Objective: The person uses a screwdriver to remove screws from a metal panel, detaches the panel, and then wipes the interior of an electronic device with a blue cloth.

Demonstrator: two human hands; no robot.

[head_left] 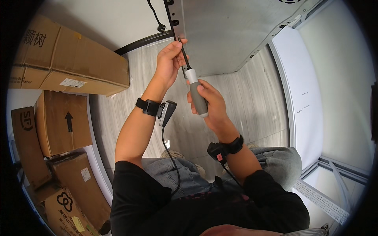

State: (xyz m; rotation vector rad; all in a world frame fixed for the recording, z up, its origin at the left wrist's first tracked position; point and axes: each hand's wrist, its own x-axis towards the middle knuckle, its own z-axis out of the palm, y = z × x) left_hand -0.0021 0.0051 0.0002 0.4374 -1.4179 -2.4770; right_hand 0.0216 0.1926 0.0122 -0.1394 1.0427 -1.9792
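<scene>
My right hand point(209, 100) is wrapped round the grey and white handle of a screwdriver point(198, 94). Its long dark shaft runs up and slightly left to the edge of a large metal panel point(224, 35). Close to that edge, my left hand point(170, 59) has its thumb and fingers pinched around the upper shaft near the tip. The tip itself is mostly covered by these fingers, so what it touches cannot be made out. Small holes and slots line the panel's left edge above my left hand.
Cardboard boxes point(71, 55) are stacked along the left side. A black cable with a plug point(161, 27) hangs by the panel's left edge. White panels point(299, 98) stand to the right, with a perforated metal strip point(323, 200) at lower right. Wood-look floor point(252, 106) lies below.
</scene>
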